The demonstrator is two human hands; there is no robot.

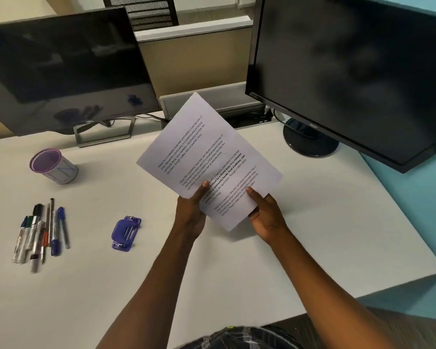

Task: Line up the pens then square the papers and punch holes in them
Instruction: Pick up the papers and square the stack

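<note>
Printed white papers [207, 152] are lifted off the desk and tilted, their sheets slightly offset from one another. My left hand [190, 212] grips their lower left edge with the thumb on top. My right hand [267, 217] holds the lower right corner, thumb on the front sheet. Several pens and markers [42, 233] lie side by side in a rough row on the desk at the left. A blue hole punch [126, 233] rests on the desk between the pens and my left arm.
A white desk [312, 235] carries a pen cup with a purple rim [53, 166] at the back left. Two dark monitors stand behind: one at the left [66, 71], one at the right [350, 71] on a round base. The desk's right edge meets a blue wall.
</note>
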